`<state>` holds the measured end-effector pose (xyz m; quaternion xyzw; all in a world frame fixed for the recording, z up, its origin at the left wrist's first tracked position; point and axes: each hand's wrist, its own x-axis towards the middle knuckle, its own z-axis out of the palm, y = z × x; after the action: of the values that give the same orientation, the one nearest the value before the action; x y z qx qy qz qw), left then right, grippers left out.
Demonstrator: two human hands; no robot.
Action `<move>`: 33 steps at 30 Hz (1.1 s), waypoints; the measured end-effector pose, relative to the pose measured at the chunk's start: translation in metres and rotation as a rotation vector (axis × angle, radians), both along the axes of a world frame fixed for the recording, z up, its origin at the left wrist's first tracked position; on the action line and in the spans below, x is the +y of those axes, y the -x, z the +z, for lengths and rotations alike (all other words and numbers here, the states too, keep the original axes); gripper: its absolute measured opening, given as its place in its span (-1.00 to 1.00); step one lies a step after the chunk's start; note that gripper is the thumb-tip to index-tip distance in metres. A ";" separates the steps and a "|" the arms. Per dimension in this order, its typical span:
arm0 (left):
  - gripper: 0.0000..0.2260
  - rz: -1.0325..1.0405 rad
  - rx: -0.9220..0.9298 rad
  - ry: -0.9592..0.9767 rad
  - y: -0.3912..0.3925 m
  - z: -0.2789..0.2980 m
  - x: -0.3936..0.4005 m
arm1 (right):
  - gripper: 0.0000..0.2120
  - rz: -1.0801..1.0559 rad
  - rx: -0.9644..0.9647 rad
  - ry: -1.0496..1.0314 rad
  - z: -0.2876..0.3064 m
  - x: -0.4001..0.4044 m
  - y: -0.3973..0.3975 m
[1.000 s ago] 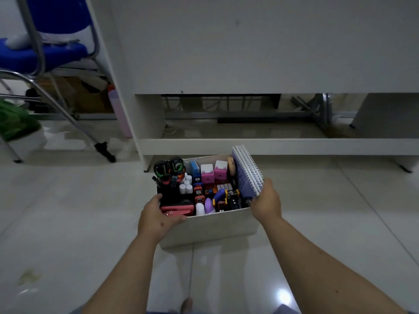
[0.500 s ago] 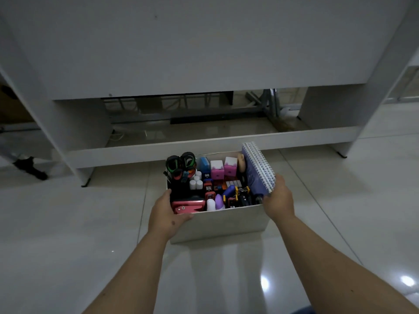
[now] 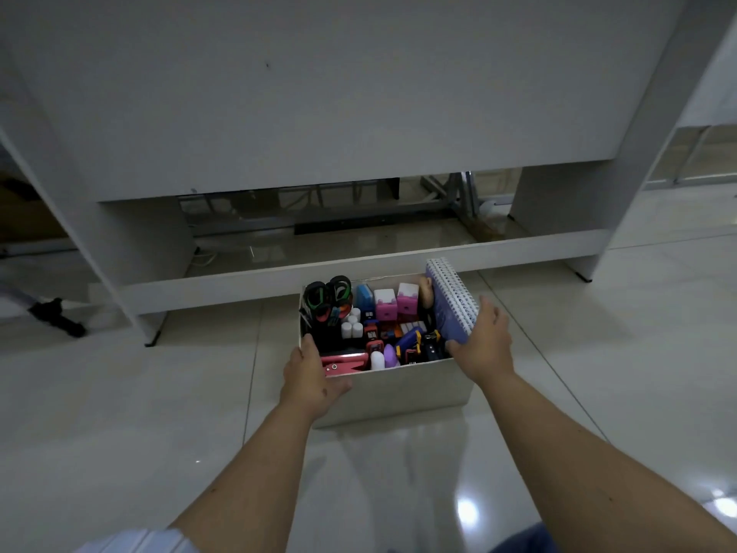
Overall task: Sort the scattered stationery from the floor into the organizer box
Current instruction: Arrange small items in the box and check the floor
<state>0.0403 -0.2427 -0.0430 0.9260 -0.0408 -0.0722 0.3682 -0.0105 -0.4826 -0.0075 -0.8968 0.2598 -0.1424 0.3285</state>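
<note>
A white organizer box [image 3: 402, 389] full of stationery is held between both hands above the tiled floor. My left hand [image 3: 313, 379] grips its near left corner, thumb over the rim. My right hand [image 3: 484, 343] grips the right side, its fingers against a purple spiral notebook [image 3: 452, 303] that stands tilted out of the box. Inside lie scissors with green and black handles [image 3: 329, 295], two pink and white blocks [image 3: 397, 303], a red stapler [image 3: 345, 363] and several small coloured items.
A white desk panel [image 3: 319, 93] fills the upper view, its low crossbar [image 3: 359, 269] just beyond the box. A desk leg [image 3: 135, 273] stands at left, another at right [image 3: 590, 233]. Glossy floor tiles [image 3: 119, 413] spread around.
The view has swung right and closer to the desk; the blue chair has left the frame. Both hands keep their hold on the box, which stays centred in front of me.
</note>
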 end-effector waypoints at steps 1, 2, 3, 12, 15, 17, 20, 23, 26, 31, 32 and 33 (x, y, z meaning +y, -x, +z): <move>-0.19 -0.021 -0.002 -0.023 0.004 0.006 -0.001 | -0.18 0.002 0.000 0.000 0.005 0.003 0.003; -0.22 -0.041 -0.006 -0.043 0.008 0.011 -0.001 | -0.18 0.004 0.003 -0.004 0.010 0.006 0.005; -0.26 -0.058 -0.014 -0.062 0.015 0.019 0.002 | -0.19 0.007 0.002 -0.005 0.016 0.010 0.011; -0.44 -0.101 -0.107 -0.147 0.056 0.061 0.027 | -0.38 0.128 0.015 0.046 0.057 0.055 0.045; -0.44 -0.128 -0.158 -0.154 0.069 0.078 0.032 | -0.44 0.163 0.024 0.081 0.069 0.068 0.057; -0.40 -0.153 -0.188 -0.155 0.074 0.089 0.033 | -0.50 0.177 0.026 0.106 0.075 0.074 0.060; -0.38 -0.184 -0.215 -0.162 0.080 0.103 0.039 | -0.58 0.158 0.019 0.120 0.083 0.085 0.064; -0.41 -0.173 -0.221 -0.143 0.083 0.113 0.047 | -0.58 0.145 0.013 0.107 0.088 0.096 0.065; -0.42 -0.169 -0.219 -0.147 0.084 0.116 0.055 | -0.63 0.154 0.000 0.125 0.090 0.105 0.064; -0.39 -0.196 -0.220 -0.154 0.085 0.117 0.064 | -0.64 0.097 0.016 0.155 0.090 0.115 0.066; -0.38 -0.197 -0.214 -0.150 0.084 0.116 0.065 | -0.64 0.086 0.017 0.155 0.091 0.116 0.066; -0.36 -0.202 -0.211 -0.151 0.084 0.117 0.066 | -0.64 0.077 0.014 0.152 0.092 0.118 0.066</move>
<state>-0.0436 -0.1767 0.0735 0.9447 -0.1668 -0.0141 0.2820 -0.0760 -0.3647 0.0847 -0.9295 0.2160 -0.1426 0.2626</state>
